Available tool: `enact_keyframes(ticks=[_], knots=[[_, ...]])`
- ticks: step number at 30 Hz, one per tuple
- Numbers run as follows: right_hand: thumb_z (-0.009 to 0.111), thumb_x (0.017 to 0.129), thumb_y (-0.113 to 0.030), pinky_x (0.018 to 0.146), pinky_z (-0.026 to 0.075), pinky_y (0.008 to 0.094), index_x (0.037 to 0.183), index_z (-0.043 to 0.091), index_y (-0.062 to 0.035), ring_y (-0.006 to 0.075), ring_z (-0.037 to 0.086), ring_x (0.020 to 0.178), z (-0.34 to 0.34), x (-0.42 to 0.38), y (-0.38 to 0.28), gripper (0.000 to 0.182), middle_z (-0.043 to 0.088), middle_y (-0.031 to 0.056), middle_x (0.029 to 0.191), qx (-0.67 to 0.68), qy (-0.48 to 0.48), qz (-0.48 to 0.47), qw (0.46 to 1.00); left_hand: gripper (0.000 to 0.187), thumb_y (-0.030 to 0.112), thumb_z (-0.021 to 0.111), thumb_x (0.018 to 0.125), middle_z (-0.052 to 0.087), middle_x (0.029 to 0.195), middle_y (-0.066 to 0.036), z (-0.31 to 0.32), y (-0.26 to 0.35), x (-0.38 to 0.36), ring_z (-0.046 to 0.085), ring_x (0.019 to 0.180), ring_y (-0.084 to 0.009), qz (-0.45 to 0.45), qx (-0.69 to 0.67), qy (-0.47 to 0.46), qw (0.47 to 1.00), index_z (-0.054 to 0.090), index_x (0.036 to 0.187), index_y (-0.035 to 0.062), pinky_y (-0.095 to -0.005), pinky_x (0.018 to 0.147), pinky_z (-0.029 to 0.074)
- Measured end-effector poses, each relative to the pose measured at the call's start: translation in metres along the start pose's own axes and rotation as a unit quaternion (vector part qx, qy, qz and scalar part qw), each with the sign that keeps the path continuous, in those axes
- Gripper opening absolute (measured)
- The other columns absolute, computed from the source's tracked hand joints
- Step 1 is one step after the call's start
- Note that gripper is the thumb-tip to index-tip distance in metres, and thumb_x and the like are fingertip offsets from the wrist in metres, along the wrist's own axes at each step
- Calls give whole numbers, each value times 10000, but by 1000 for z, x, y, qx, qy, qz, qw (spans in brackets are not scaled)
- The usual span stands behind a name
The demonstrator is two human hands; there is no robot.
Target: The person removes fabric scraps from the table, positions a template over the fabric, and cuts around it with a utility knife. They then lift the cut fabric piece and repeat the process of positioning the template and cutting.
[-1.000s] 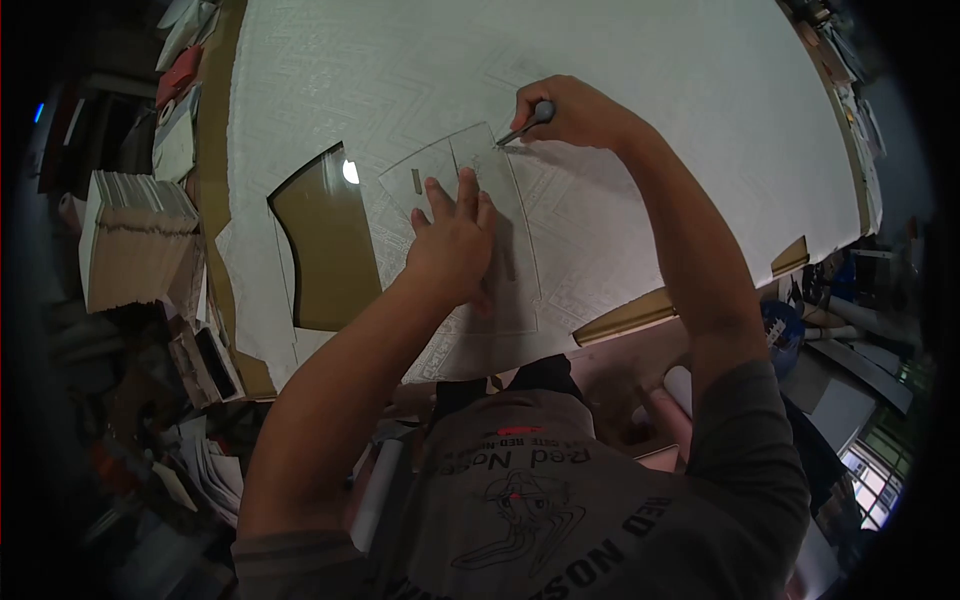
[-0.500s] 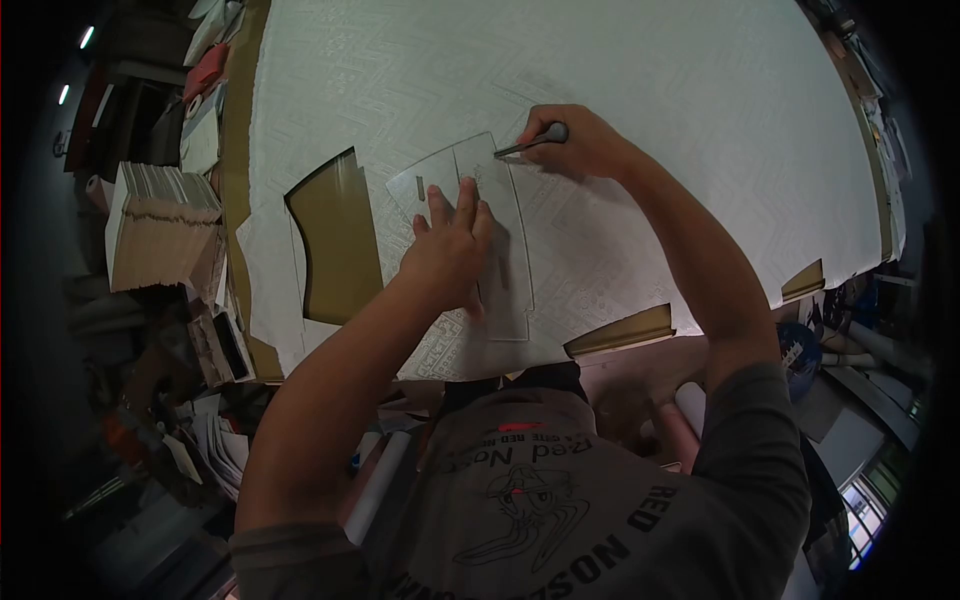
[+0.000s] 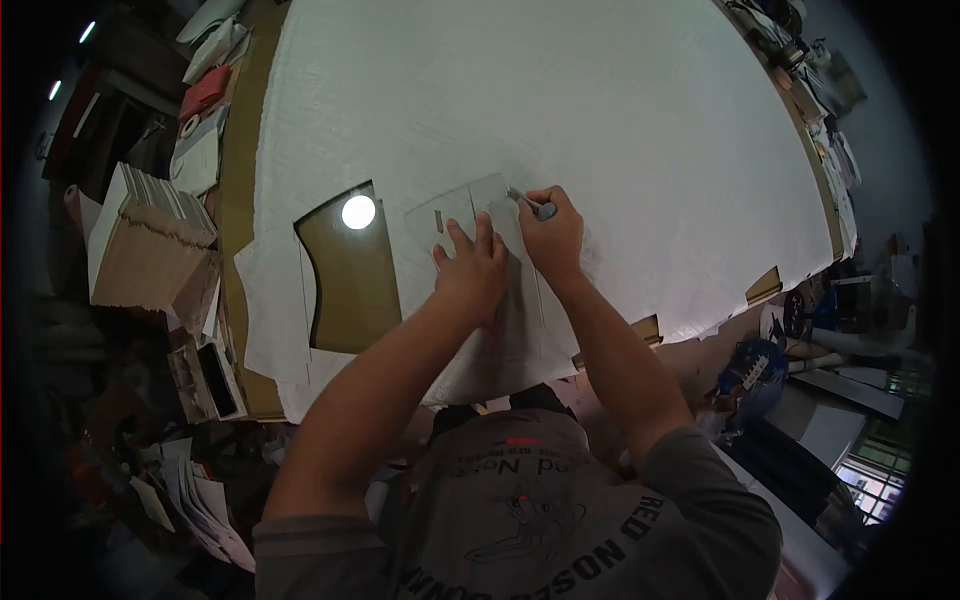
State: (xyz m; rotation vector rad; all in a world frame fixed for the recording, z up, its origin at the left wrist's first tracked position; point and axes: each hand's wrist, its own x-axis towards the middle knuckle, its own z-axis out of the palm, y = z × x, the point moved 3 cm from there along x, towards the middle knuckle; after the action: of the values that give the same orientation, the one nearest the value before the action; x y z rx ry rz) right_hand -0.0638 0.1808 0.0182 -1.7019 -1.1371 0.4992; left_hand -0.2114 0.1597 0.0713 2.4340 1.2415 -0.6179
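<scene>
- The clear template lies flat on the white sheet, in front of the person; it carries a short dark slot and a thin line running down from its far edge.
- Left hand: laid on the middle of the template, palm down, fingers spread — it rests there and grasps nothing.
- Right hand: just right of the template's far right corner, fingers closed around a grey-handled tool.
- The tool's slim tip points at the template's right edge, close to that corner; whether it touches the edge or the sheet, I cannot tell.
- Left of the template, a large curved cut-out in the sheet bares the brown tabletop — a round, bright reflection sits near its far end.
- Right of the template, along the sheet's near edge, two smaller notches show more of that brown surface.
- Well to the left of the template, past the cut-out, stands a thick paper stack, with a red item farther away.
- Well to the right of the template and nearer the person is a blue object.
</scene>
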Motion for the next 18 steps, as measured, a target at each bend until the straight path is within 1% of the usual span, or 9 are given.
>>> enact_keyframes(ticks=[1, 2, 4, 6, 8, 10, 15, 17, 18], knots=[[795, 862, -147, 794, 575, 412, 979, 704, -33, 332, 770, 941, 1, 3, -11, 186, 768, 186, 920, -48, 2, 11, 999, 1371, 417, 1023, 530, 109, 1722, -280, -1, -1, 0, 141, 1517, -644, -8, -7, -1, 1000, 294, 1609, -13, -752, 1117, 362], [798, 854, -159, 727, 568, 432, 966, 712, -44, 340, 762, 838, 5, 6, -9, 182, 752, 185, 851, -57, 32, -33, 997, 1419, 429, 1029, 501, 93, 1718, -297, -1, -1, 1, 145, 1510, -652, -6, -15, -11, 1000, 270, 1611, -24, -764, 1102, 366], [812, 845, -135, 698, 570, 409, 942, 697, -42, 319, 758, 783, 11, 13, -7, 176, 747, 166, 824, -75, 8, -17, 997, 1458, 430, 1037, 478, 46, 1722, -305, 24, -6, 23, 146, 1504, -661, -15, -24, 14, 999, 247, 1621, -14, -791, 1077, 363], [789, 853, -104, 656, 557, 397, 941, 669, -27, 292, 745, 725, 12, 10, -11, 168, 734, 161, 793, -92, 20, -52, 994, 1410, 407, 1031, 492, 58, 1721, -296, 5, -6, 5, 151, 1503, -660, -9, -36, 11, 999, 279, 1610, -9, -787, 1071, 369], [773, 858, -92, 649, 550, 396, 953, 661, -23, 293, 734, 709, 12, 7, -18, 163, 727, 158, 777, -93, 0, -9, 996, 1391, 399, 1029, 496, 71, 1718, -294, 9, -5, 5, 154, 1501, -661, -12, -33, 32, 999, 294, 1605, -8, -786, 1064, 376], [768, 859, -89, 646, 547, 395, 952, 659, -22, 293, 730, 703, 12, 6, -20, 158, 725, 158, 773, -90, 5, -17, 996, 1355, 380, 1024, 496, 115, 1705, -291, 19, -5, 16, 161, 1496, -662, -13, -50, 40, 998, 325, 1591, -5, -799, 1037, 384], [766, 856, -72, 646, 545, 395, 947, 653, -21, 294, 725, 698, 14, 8, -17, 154, 722, 157, 767, -100, -2, -26, 995, 1369, 386, 1026, 470, 119, 1697, -300, 35, -5, 22, 150, 1481, -684, -3, -28, 68, 997, 336, 1588, 2, -816, 1005, 395], [753, 851, -77, 620, 535, 450, 945, 655, -46, 364, 723, 689, 14, 10, -18, 139, 699, 182, 729, -104, 14, -50, 993, 1376, 395, 1027, 460, 115, 1696, -304, 29, -6, 23, 148, 1476, -691, -1, -21, 68, 997, 339, 1587, 7, -821, 995, 398], [753, 851, -77, 620, 535, 450, 945, 655, -46, 364, 723, 689, 13, 11, -19, 139, 699, 182, 729, -101, 13, -52, 993, 1452, 390, 1043, 424, 66, 1712, -291, 27, -5, 22, 114, 1489, -680, -1, -29, 39, 999, 290, 1612, 30, -823, 1009, 387]])
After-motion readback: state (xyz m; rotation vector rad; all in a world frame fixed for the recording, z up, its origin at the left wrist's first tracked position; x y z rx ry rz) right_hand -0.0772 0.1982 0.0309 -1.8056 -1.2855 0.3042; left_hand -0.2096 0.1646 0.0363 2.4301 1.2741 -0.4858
